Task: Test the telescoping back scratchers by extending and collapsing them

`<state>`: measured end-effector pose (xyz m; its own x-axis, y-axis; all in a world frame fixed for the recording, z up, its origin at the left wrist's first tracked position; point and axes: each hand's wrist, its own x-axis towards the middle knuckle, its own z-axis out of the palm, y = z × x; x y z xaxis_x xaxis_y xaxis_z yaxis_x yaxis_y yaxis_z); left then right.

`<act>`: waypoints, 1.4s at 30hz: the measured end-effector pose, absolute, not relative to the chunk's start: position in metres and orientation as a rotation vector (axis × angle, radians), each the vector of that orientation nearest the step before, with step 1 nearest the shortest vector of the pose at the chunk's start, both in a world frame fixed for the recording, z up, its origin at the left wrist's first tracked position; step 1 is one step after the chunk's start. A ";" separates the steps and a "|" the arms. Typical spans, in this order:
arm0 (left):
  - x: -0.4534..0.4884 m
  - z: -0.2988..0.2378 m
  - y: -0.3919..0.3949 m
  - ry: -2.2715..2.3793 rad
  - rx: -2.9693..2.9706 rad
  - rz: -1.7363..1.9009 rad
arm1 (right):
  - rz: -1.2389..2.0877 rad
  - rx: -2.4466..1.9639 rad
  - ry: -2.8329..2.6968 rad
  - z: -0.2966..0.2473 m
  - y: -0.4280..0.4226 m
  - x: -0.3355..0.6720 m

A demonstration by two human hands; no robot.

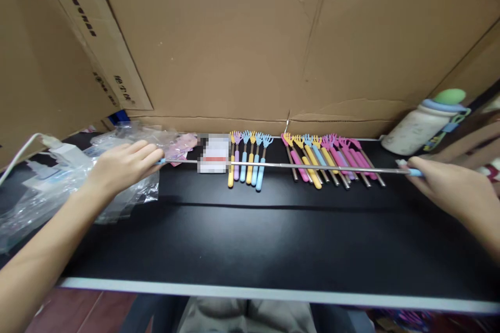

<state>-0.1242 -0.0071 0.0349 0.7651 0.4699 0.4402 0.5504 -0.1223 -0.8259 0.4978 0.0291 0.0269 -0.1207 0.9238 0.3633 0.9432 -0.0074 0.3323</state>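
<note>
Between my two hands a telescopic back scratcher [269, 165] is drawn out long, its thin metal rod level above the black table. My left hand [127, 164] is closed round one light-blue end. Closed on the other end, where some light blue shows, is my right hand [441, 182]; I cannot make out which end bears the claw. Behind the rod lies a small row of short back scratchers [250, 161] in yellow, purple and blue. Farther right is a larger, overlapping group of back scratchers [324, 158], in pink, yellow, blue and purple.
Clear plastic bags [136, 192] are heaped at the left, near a white cable [19, 158]. A blurred white card [214, 153] lies beside the small row. A white bottle [420, 127] with a green top leans at the right. Cardboard [234, 36] walls the table's back.
</note>
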 end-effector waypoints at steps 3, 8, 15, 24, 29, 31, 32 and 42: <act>-0.108 0.033 -0.009 -0.725 -1.826 -0.099 | -0.992 -1.951 -2.215 0.025 0.019 0.468; -0.068 0.034 -0.010 -0.716 -1.953 -0.186 | -1.156 -1.500 -2.352 0.024 0.004 0.398; -0.015 0.038 -0.011 -0.697 -2.087 -0.310 | -1.115 -1.153 -2.350 0.016 -0.010 0.327; -0.007 0.022 -0.009 -0.734 -2.194 -0.322 | -1.045 -1.282 -2.436 0.012 -0.012 0.319; -0.008 0.016 -0.008 -0.783 -2.267 -0.344 | -0.979 -1.290 -2.489 0.011 -0.016 0.315; -0.008 0.015 -0.007 -0.819 -2.294 -0.341 | -0.983 -1.295 -2.487 0.012 -0.017 0.313; -0.008 0.014 -0.007 -0.838 -2.308 -0.334 | -0.988 -1.301 -2.481 0.012 -0.018 0.312; -0.002 0.012 -0.007 -0.965 -2.444 -0.280 | -1.020 -1.355 -2.402 0.013 -0.025 0.296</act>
<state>-0.0015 -0.0074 0.0117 0.7287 0.5834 0.3588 0.6848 -0.6275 -0.3705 0.2964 -0.0249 0.0132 -0.5592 0.6762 0.4795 0.8147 0.3412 0.4690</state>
